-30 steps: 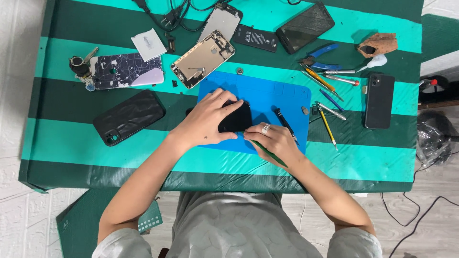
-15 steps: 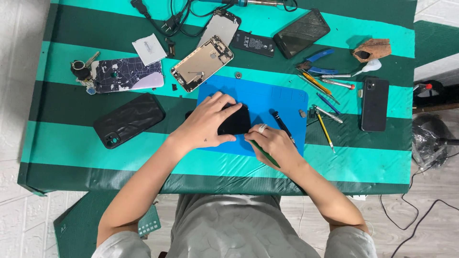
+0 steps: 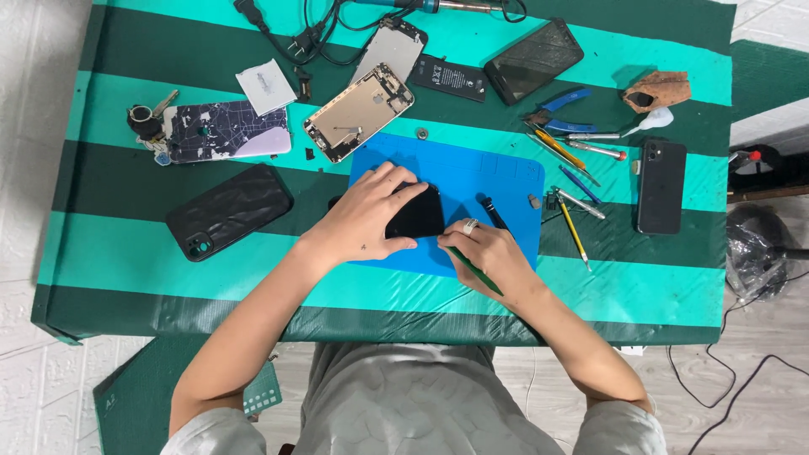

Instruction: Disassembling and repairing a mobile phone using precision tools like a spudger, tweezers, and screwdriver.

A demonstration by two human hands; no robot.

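Observation:
A black phone (image 3: 418, 214) lies on a blue work mat (image 3: 497, 175) in the middle of the striped green table (image 3: 109, 253). My left hand (image 3: 364, 217) lies over the phone's left half and presses it down. My right hand (image 3: 490, 254) holds a thin green pry tool (image 3: 474, 271), its tip at the phone's lower right edge. A ring sits on one finger of the right hand. A black screwdriver (image 3: 495, 213) rests on the mat just beyond my right hand.
An opened phone frame (image 3: 358, 111), a battery (image 3: 449, 77), a dark screen (image 3: 533, 61) and cables (image 3: 312, 38) lie at the back. Two phone cases (image 3: 227, 211) sit left. Screwdrivers, blue pliers (image 3: 552, 114) and a black phone (image 3: 661, 185) lie right.
Both hands stay on the phone. My right hand with the green tool has shifted slightly along the phone's lower right edge. The view has drifted a little.

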